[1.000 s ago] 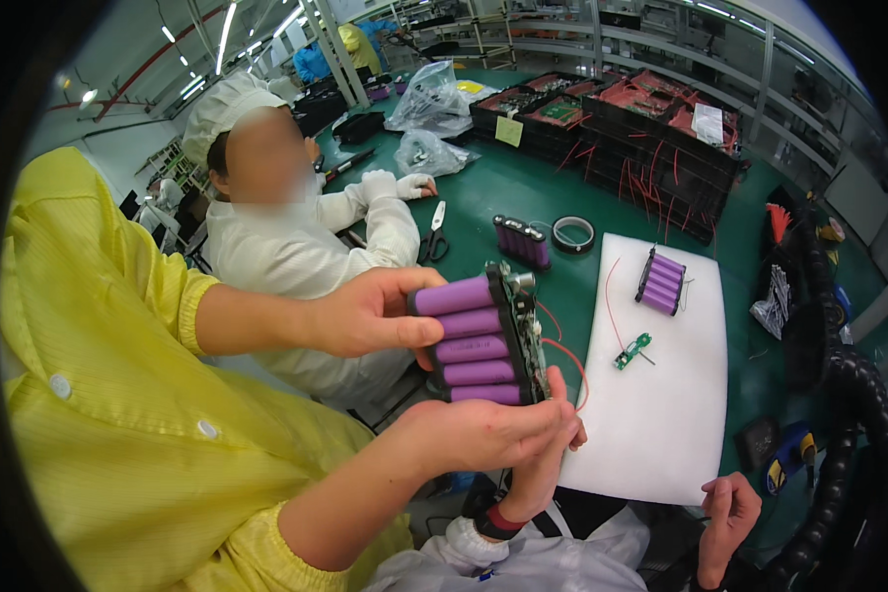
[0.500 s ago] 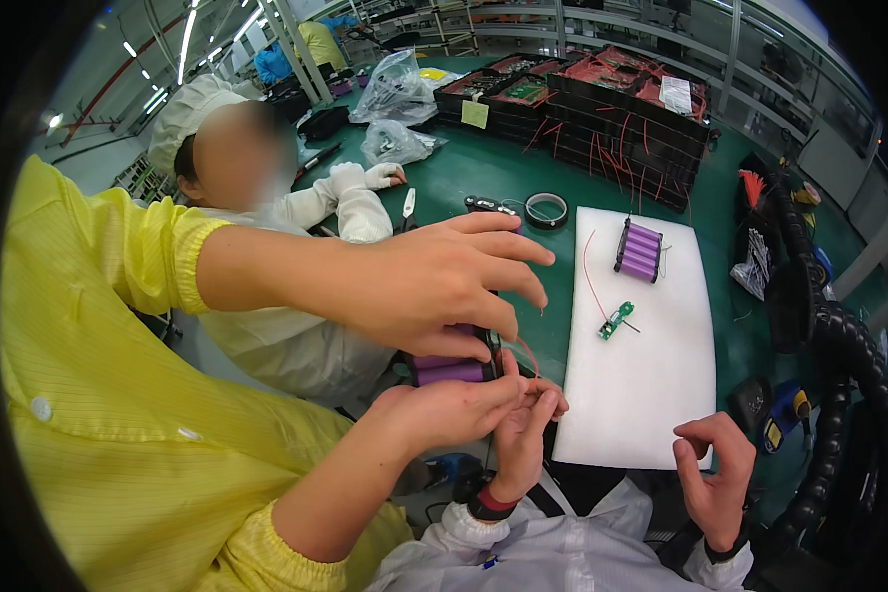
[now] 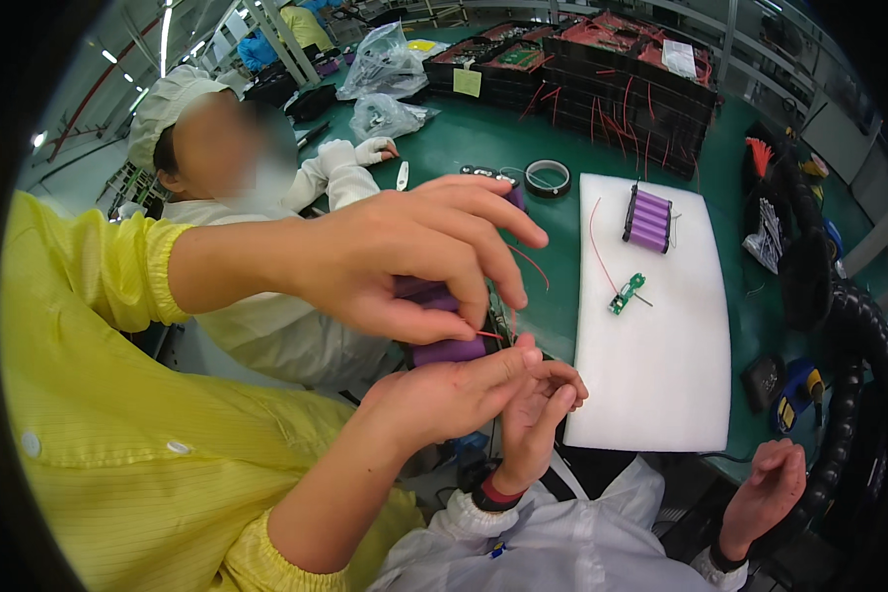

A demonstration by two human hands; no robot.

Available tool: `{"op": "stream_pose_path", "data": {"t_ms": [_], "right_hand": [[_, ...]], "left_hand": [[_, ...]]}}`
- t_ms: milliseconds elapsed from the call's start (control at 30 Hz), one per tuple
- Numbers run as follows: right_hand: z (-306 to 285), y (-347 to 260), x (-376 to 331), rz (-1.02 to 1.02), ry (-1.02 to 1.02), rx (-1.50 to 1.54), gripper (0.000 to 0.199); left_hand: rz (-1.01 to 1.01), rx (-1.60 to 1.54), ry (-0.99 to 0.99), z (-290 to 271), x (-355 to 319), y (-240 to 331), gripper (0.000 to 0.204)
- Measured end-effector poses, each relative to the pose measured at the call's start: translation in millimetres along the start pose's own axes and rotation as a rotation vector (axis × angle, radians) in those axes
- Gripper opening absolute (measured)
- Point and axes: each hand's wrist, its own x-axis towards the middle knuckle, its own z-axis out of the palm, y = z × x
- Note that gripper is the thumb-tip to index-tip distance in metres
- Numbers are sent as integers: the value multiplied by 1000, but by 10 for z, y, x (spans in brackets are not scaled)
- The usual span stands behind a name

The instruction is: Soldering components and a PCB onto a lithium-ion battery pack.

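My left hand (image 3: 535, 419) is half curled, palm up, with no object visible in it. It lies right beside the hand of a co-worker in yellow (image 3: 434, 405). Between that co-worker's two hands is a purple battery pack (image 3: 448, 352), partly hidden. The co-worker's upper hand (image 3: 405, 257) pinches a thin red wire (image 3: 489, 335) at the pack's edge. Off the mat's lower right corner, my right hand (image 3: 766, 493) is raised with its fingers bunched together, nothing visible in them. A second purple battery pack (image 3: 648, 219) and a small green circuit board (image 3: 628, 293) with wires rest on the white foam mat (image 3: 651, 395).
Black tape (image 3: 548, 179) lies beyond the mat's left corner. Black trays with red wires (image 3: 627, 109) are stacked at the back of the green table. A second co-worker in white (image 3: 266, 326) sits at left. Black jointed hoses (image 3: 849, 385) and a blue-yellow tool (image 3: 795, 395) stand at right.
My right hand has moved right and down, away from the mat, and its fingers have drawn together. The co-worker's upper hand now pinches the red wire. My view has shifted slightly.
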Motion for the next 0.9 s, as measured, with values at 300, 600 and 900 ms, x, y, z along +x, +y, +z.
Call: {"op": "stream_pose_path", "data": {"t_ms": [300,600,900], "right_hand": [[79,76,-14,0,-44,-8,41],[81,162,27,1,-53,-47,40],[71,234,52,28,-49,-62,38]], "left_hand": [[-25,9,31,-21,-28,12,17],[-469,899,-490,-64,734,1493,37],[-668,275,-322,-16,745,1399,31]]}}
